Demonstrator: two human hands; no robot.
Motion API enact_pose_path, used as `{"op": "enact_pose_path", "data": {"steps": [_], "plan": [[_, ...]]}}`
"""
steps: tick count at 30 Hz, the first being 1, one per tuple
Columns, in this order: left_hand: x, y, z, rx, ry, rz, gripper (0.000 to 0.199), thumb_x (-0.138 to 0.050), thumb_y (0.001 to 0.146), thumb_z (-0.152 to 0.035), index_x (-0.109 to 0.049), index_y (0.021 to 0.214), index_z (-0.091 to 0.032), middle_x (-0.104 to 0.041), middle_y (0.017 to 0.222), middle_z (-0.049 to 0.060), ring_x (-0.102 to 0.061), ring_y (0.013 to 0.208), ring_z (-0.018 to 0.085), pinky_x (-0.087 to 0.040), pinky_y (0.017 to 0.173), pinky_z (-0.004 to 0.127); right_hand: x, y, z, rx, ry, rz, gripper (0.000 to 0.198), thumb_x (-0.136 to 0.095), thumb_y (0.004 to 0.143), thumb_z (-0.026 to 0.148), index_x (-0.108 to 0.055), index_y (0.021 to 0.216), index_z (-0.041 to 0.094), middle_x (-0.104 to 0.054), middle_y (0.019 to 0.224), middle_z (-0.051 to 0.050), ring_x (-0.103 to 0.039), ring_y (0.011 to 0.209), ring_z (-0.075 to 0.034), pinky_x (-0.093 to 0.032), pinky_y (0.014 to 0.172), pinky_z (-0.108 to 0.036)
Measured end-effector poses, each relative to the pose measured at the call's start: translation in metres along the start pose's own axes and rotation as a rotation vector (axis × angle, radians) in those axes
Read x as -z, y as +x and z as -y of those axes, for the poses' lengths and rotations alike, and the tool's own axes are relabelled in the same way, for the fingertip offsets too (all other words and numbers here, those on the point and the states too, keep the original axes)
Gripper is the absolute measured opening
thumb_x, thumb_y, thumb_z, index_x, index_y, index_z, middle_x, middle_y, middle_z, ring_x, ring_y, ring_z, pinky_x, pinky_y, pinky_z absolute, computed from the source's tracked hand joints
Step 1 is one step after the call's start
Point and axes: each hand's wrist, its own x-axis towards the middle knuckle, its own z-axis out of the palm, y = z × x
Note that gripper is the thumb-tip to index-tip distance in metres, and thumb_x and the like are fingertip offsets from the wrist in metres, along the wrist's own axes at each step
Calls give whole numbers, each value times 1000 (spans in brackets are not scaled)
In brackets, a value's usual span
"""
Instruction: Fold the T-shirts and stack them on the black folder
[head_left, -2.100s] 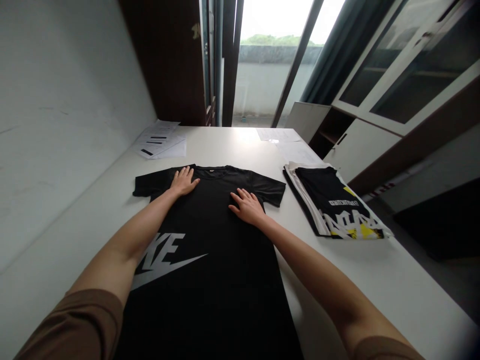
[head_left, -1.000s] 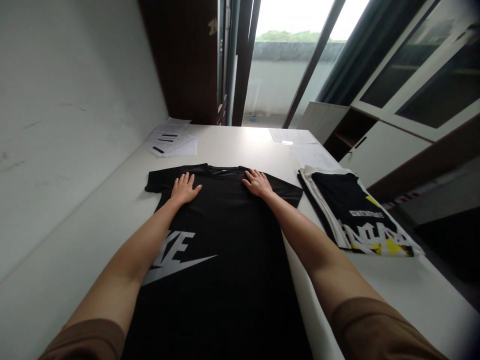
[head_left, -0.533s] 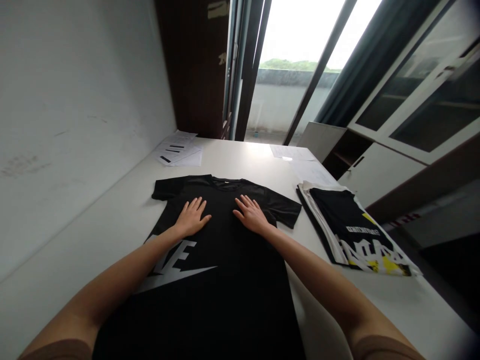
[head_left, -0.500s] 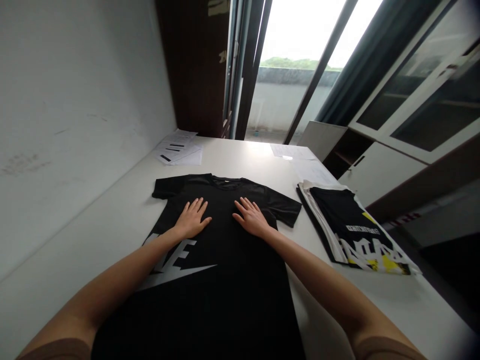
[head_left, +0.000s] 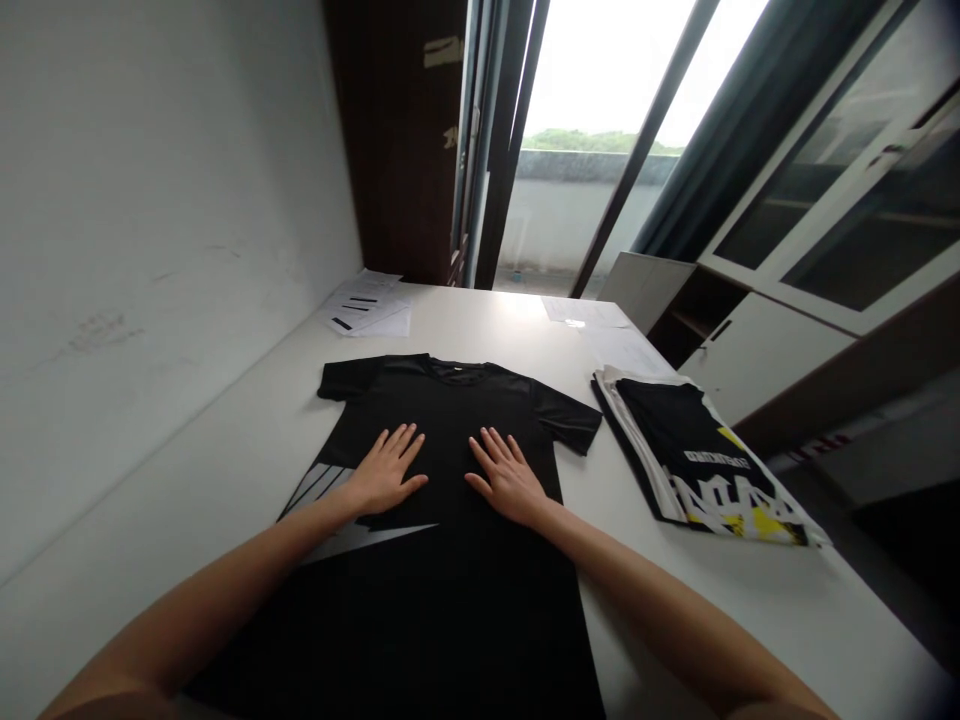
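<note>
A black T-shirt [head_left: 480,600] lies spread face up, its neckline away from me and its sleeves out to both sides. A grey print crosses its left part, half covered by my left forearm. My left hand [head_left: 388,472] rests flat on the chest of the shirt, fingers spread, at the edge of the print. Level with it, my right hand [head_left: 510,480] lies palm down on the other side of the chest, its fingers apart too. Neither hand grips the cloth. The hem is beyond the bottom of the view.
A stack of folded shirts [head_left: 697,455], the top one black with white and yellow print, lies to the right on the white table [head_left: 480,325]. Paper sheets [head_left: 375,305] lie at the far left corner, others [head_left: 585,312] at the far right. A wall [head_left: 165,300] borders the left side.
Both hands have slid toward me down the shirt, staying flat on it. The left hand now covers more of the print's lettering. The view has shifted slightly.
</note>
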Motion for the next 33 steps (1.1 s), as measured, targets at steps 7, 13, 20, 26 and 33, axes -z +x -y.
{"op": "enact_pose_path", "data": {"steps": [7,13,20,26,33], "plan": [[10,-21,43,256,63,16,77,-31,102,-64,-28,165,-20,-16,171,9,-10,160,29,-11,129,51,6,-6,-52,-328,-89,-27,76,-32,104,63,-32,163,16,-22,169,-14,-14,158,-30,-12,127,-53],[13,-36,-14,26,1,33,79,-32,100,-68,-22,166,-26,-15,172,5,-9,160,25,-11,129,49,7,-23,8,-42,-23,12,80,-29,102,69,-28,165,20,-17,170,-10,-9,159,-26,-9,128,-50],[21,-65,11,81,7,94,79,-32,101,-68,-21,166,-25,-9,172,5,-8,160,27,-11,129,51,7,-40,-8,-165,-29,47,80,-31,103,69,-27,165,19,-15,171,-11,-9,159,-27,-11,128,-50],[18,-68,17,138,55,32,81,-32,102,-67,-27,164,-16,-16,171,12,-12,159,30,-13,128,53,14,-41,-9,-164,-87,-47,77,-37,104,62,-31,163,12,-13,170,-15,-3,159,-31,-7,128,-53],[19,-69,-49,-178,-39,46,79,-32,102,-69,-15,167,-27,-9,173,4,-10,160,26,-10,129,49,9,-56,68,246,60,51,79,-35,102,68,-25,165,21,-15,171,-11,-11,159,-27,-14,129,-50]]}}
